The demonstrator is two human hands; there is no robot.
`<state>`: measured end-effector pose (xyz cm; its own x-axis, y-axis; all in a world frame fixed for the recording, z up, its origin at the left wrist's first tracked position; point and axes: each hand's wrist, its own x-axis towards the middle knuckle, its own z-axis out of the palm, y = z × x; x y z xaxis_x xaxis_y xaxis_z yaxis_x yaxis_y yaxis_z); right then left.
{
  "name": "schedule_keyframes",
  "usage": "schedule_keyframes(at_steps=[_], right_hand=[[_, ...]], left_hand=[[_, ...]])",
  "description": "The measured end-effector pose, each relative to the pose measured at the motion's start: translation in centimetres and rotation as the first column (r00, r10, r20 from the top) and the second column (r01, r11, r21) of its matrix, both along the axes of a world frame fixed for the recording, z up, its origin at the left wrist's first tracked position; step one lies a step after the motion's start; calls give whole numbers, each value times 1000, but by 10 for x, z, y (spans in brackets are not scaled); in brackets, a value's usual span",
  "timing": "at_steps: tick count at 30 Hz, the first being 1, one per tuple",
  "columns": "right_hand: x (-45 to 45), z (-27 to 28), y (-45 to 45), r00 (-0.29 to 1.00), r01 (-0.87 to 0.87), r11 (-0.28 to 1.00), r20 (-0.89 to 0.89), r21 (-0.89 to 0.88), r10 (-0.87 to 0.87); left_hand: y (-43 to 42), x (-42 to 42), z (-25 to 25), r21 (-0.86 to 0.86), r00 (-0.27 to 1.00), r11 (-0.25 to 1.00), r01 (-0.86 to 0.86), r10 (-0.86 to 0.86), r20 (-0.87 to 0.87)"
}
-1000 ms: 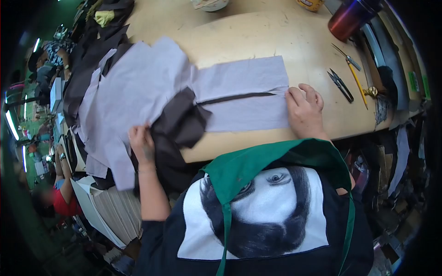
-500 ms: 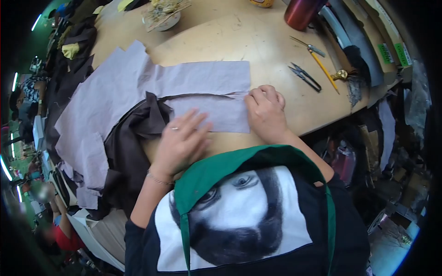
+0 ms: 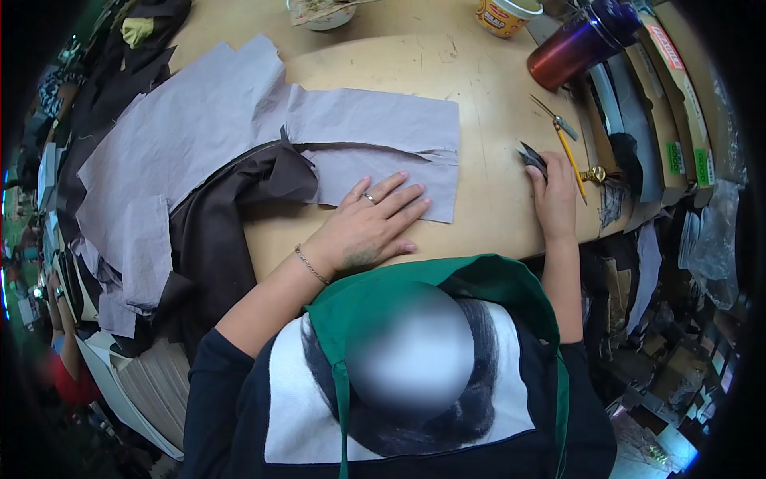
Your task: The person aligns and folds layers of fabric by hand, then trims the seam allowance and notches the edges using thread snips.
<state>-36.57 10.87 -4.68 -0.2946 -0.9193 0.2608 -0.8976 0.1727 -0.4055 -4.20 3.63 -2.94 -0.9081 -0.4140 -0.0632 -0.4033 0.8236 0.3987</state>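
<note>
A light grey-mauve piece of fabric (image 3: 199, 120) lies on the table, with a dark brown layer (image 3: 211, 227) under and beside it. A slit with dark edges runs along its right arm toward the right end. Flat on the lower strip rests my left hand (image 3: 371, 215), fingers spread, a ring on one finger. At the right, my right hand (image 3: 556, 195) is closed around black thread snips (image 3: 533, 156); the blades stick out past the fingers and the handle is mostly hidden in the palm.
Right of the snips lie a yellow pencil (image 3: 570, 164) and a thin pointed tool (image 3: 565, 128). A red-purple bottle (image 3: 570, 56), a paper cup (image 3: 507, 17) and a bowl (image 3: 327, 19) stand farther back. Cardboard boxes (image 3: 662, 96) line the right edge.
My right hand has left the fabric's right end, moved right and taken hold of the thread snips. My left hand has moved right and settled flat on the fabric. The view has shifted slightly.
</note>
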Motion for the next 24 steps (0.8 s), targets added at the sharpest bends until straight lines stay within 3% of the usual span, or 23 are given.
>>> schedule_keyframes(at_steps=[2, 5, 8, 14, 24], right_hand=[[26, 20, -5, 986, -60, 998, 154, 4, 58], [61, 33, -21, 946, -319, 947, -71, -41, 316], [72, 31, -35, 852, -443, 894, -345, -70, 395], [70, 23, -44, 742, -549, 830, -516, -101, 428], [89, 15, -59, 711, -612, 784, -510, -107, 485]], left_hand=[[5, -7, 3, -3, 998, 999, -42, 43, 56], [5, -16, -3, -128, 1000, 991, -22, 24, 17], [1, -20, -6, -74, 999, 997, -33, 33, 11], [2, -20, -5, -92, 999, 995, -32, 31, -13], [2, -21, -7, -124, 999, 992, -32, 29, -28]])
